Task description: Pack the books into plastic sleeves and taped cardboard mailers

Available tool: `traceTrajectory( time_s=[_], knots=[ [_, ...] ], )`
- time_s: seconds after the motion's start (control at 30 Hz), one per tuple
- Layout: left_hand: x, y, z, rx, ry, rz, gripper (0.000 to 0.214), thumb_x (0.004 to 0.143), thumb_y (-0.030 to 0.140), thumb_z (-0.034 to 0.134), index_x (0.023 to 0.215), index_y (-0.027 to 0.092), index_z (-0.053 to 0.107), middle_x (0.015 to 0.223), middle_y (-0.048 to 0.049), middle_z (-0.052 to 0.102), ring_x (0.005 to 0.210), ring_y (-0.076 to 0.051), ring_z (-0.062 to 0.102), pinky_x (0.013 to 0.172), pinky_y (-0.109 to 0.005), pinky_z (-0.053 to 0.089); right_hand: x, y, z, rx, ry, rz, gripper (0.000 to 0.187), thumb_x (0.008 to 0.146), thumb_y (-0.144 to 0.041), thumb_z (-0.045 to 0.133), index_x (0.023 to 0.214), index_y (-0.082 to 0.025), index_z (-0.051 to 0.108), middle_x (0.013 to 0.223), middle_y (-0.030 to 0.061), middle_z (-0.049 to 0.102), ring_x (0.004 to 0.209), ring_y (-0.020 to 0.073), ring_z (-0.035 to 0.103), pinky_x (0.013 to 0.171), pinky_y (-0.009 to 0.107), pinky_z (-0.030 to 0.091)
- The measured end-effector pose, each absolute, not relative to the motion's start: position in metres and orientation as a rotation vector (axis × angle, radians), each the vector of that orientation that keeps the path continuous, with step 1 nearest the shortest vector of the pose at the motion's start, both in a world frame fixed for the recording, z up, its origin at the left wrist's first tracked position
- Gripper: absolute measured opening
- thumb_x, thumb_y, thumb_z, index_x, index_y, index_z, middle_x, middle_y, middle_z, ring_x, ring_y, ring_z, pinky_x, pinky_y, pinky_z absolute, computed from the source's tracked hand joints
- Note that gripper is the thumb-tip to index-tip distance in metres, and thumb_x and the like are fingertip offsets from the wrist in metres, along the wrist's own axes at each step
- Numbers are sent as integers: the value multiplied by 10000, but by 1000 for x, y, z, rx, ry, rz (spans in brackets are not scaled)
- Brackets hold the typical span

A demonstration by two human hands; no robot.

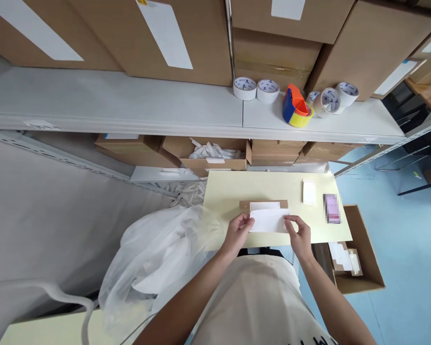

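Observation:
Between my two hands a white paper label [269, 221] is held out flat, one hand at each end. My left hand [239, 227] pinches its left edge between thumb and fingers. The right edge is pinched by my right hand [299, 232]. Beneath the label lies a flat brown cardboard box [244, 206], mostly covered. A second white label [265, 205] shows on the box, just past the held one. The box rests on a pale yellow table [222, 187].
A stack of white labels [309, 191] and a blurred purple phone [332, 209] lie right on the table. An open carton [375, 273] stands at lower right, a plastic bag [147, 254] at left. Tape rolls [244, 89] and a tape dispenser [295, 108] sit on the shelf [147, 100].

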State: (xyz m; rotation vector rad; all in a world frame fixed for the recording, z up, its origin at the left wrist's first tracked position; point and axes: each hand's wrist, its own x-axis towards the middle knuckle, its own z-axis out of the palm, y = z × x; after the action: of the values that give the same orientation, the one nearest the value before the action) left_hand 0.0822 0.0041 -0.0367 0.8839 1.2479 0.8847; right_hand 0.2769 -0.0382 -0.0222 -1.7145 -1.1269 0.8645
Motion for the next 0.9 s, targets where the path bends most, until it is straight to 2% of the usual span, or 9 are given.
traceTrajectory(
  time_s=[0.2,0.37,0.5,0.67,0.9],
  knots=[
    [91,-16,-68,1046,1552,770,283,705,474,624,651,198,597,650,-10,647,604,-149,597,582,-254,455,287,-49,-54,-1889,-1059,958,326,791,-499,576,781,-208,722,840,81,739,878,261,655,800,391,489],
    [93,-5,-81,1149,1624,749,275,760,462,564,648,212,589,598,11,628,564,-132,574,565,-244,459,292,-32,-75,-1895,-1072,1081,359,805,-494,557,897,-193,728,914,94,722,804,223,636,741,360,504],
    [95,14,-92,1107,1670,716,259,754,463,592,727,206,605,662,-5,678,602,-146,614,561,-250,482,295,-12,-86,-1916,-1190,1104,336,820,-434,549,1010,-215,717,895,65,709,760,201,612,736,356,503],
    [94,25,-100,1080,1753,713,327,737,363,658,1001,210,540,623,33,672,582,-156,647,627,-279,512,292,0,-90,-2012,-1348,999,272,835,-351,518,987,-237,713,956,61,710,878,226,617,826,388,476],
    [93,32,-99,1125,1775,653,302,735,376,643,950,233,487,628,38,667,578,-165,649,627,-288,500,289,6,-86,-2065,-1467,918,280,833,-337,513,993,-230,717,922,57,720,835,227,595,820,385,434]
  ],
)
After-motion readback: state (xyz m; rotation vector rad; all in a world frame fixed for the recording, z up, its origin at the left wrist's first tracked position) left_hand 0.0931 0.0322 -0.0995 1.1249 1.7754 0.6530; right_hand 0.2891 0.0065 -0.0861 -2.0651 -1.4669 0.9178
